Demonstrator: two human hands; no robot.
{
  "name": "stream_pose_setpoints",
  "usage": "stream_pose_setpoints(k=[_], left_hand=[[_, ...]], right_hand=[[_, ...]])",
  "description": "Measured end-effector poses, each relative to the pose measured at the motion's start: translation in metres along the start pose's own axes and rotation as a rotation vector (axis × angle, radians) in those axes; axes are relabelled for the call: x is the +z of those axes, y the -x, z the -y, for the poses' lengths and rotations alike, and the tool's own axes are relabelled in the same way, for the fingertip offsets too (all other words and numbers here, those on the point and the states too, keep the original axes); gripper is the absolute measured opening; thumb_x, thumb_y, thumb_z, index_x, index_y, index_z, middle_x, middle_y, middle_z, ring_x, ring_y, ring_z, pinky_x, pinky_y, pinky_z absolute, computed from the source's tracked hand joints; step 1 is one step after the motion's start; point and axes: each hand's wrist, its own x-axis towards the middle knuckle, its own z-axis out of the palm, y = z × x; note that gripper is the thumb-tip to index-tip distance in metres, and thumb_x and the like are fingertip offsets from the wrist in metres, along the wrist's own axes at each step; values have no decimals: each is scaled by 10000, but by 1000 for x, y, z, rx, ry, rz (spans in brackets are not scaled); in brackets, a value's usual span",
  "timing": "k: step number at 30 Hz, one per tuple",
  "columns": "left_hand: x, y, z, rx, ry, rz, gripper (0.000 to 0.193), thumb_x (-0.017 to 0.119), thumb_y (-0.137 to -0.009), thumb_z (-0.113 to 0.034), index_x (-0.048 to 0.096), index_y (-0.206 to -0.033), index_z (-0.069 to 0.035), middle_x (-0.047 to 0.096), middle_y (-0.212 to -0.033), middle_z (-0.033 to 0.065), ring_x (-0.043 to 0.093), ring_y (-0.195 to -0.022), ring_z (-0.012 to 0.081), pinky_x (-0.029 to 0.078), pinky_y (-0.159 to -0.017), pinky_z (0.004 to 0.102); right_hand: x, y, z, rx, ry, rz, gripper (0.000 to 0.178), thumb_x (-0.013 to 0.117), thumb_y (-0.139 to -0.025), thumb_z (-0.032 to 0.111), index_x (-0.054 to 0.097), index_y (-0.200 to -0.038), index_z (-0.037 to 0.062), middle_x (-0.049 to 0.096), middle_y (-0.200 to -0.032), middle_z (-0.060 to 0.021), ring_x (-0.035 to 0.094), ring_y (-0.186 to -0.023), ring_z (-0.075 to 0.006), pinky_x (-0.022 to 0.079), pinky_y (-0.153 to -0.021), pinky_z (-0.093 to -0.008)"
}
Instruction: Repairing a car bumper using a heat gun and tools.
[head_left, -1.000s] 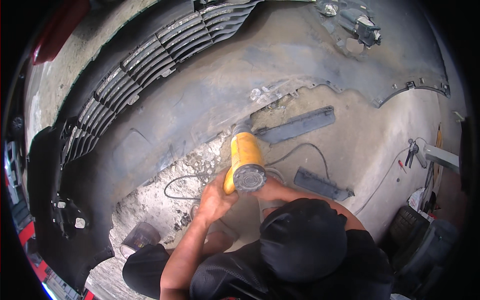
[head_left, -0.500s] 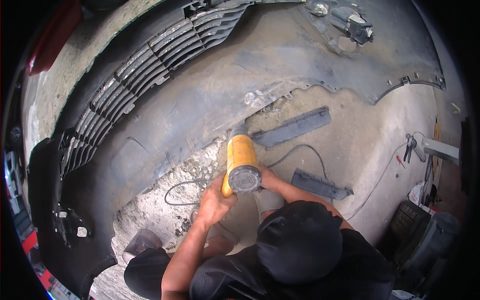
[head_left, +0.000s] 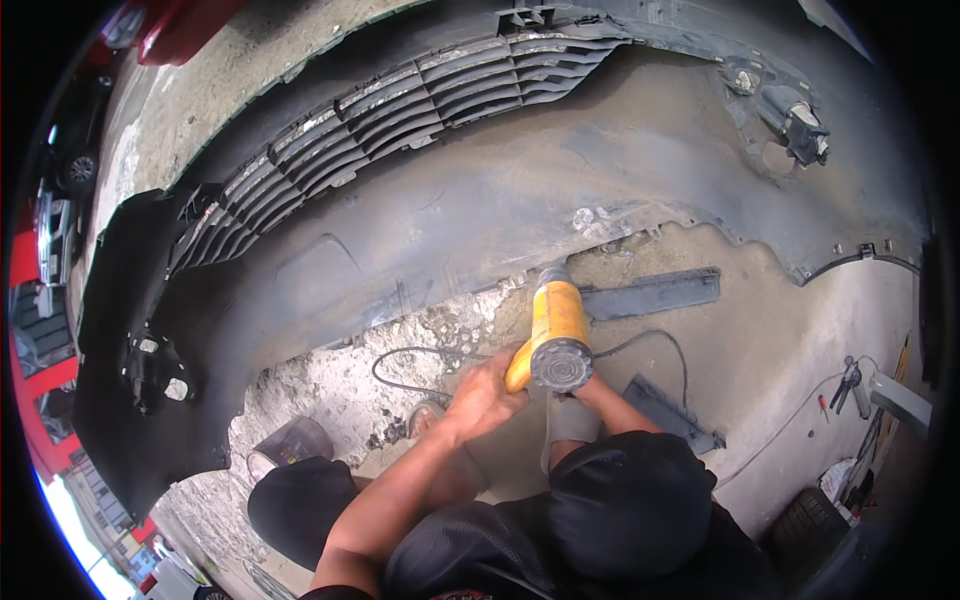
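Observation:
My left hand (head_left: 488,398) is wrapped round the handle of a yellow heat gun (head_left: 560,318) with a vented black end cap. Its grey nozzle (head_left: 552,272) points away from me, at the near edge of a large dark car bumper (head_left: 450,250). Whether the nozzle touches the edge cannot be made out. Just beyond the heat gun's cap, my right hand (head_left: 592,390) is largely covered by it, and its fingers are hidden. A slatted grille (head_left: 390,115) runs along the bumper's far side.
A black cord (head_left: 375,370) loops on the rough floor. Two dark plastic strips (head_left: 655,294) (head_left: 665,415) lie right of the heat gun. A tin can (head_left: 290,445) stands by my left knee. Pliers (head_left: 848,380) and a red-handled tool (head_left: 822,404) lie at the right.
The view has turned, so the scene sits further right and lower. My left hand keeps its hold on the heat gun, whose nozzle stays by the bumper edge. Less of my right hand shows now.

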Motion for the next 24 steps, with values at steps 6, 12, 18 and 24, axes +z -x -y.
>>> stream_pose_setpoints(k=[6,12,18,24], left_hand=[[-3,-1,-4,-38,7,30,633,623,-743,-153,468,-1352,-81,656,-1026,230,629,-993,392,486,-870,430],[5,-2,3,42,55,13,664,631,-723,-134,461,-1363,-84,646,-1079,233,621,-1012,394,485,-878,439],[4,0,4,18,43,3,675,633,-724,-136,449,-1372,-87,645,-1084,235,619,-1024,394,484,-878,441],[6,-1,4,19,53,2,670,637,-729,-145,452,-1371,-90,647,-1072,231,623,-1004,394,485,-870,441]], right_hand=[[-3,-2,-8,10,-135,49,211,632,-911,272,626,-1046,110,626,-734,-17,562,-505,-109,417,-389,-252],[-16,-11,-31,79,-250,63,178,625,-920,270,636,-1027,129,643,-745,-15,576,-520,-124,450,-424,-267],[-8,-5,-17,30,-176,61,170,639,-912,280,651,-1000,134,645,-740,-13,582,-533,-127,458,-445,-265],[-10,-5,-17,36,-181,67,178,642,-910,280,645,-1017,138,641,-742,-4,574,-529,-114,450,-435,-260]])
